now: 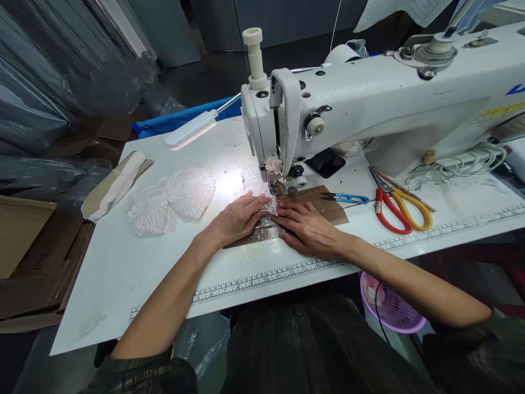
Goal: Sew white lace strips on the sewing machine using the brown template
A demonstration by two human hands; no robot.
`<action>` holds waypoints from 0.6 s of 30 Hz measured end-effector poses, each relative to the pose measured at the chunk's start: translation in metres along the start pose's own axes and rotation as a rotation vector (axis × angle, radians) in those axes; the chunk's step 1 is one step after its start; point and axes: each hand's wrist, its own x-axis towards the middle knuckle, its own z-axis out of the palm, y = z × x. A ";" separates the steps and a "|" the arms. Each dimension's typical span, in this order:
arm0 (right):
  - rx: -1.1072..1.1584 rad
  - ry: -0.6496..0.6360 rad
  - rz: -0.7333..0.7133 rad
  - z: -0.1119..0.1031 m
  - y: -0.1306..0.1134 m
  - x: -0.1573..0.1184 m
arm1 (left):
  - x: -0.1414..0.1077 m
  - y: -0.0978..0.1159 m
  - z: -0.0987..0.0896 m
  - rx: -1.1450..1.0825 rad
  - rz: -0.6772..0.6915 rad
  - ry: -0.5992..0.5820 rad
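White lace fabric [270, 206] lies under the needle area of a white sewing machine [353, 104]. My left hand [243, 218] rests on the lace's left side, fingers pressed together on it. From the right, my right hand [307, 229] lies flat with its fingers somewhat spread, the fingertips touching the lace's edge. Beneath both hands are a brown sheet [336, 212] and a metal plate [262, 235]. More lace pieces [170, 200] sit on the table to the left of my left hand.
Blue thread snips [350, 198] and red-and-yellow scissors [404, 210] lie right of my hands. A rolled white cloth bundle [117, 186] is at the left edge. A lamp [192, 130] shines from behind. A purple basket [394, 312] stands below the table's front edge.
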 end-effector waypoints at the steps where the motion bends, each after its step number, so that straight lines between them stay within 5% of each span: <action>1: 0.004 0.007 0.000 0.001 0.000 -0.001 | -0.001 0.000 0.001 0.012 -0.001 0.000; 13: 0.101 0.047 0.023 0.001 0.002 -0.003 | 0.007 0.008 -0.003 0.213 0.201 -0.011; 18: 0.167 0.076 0.040 -0.002 0.004 -0.004 | 0.006 0.008 0.002 0.189 0.176 0.011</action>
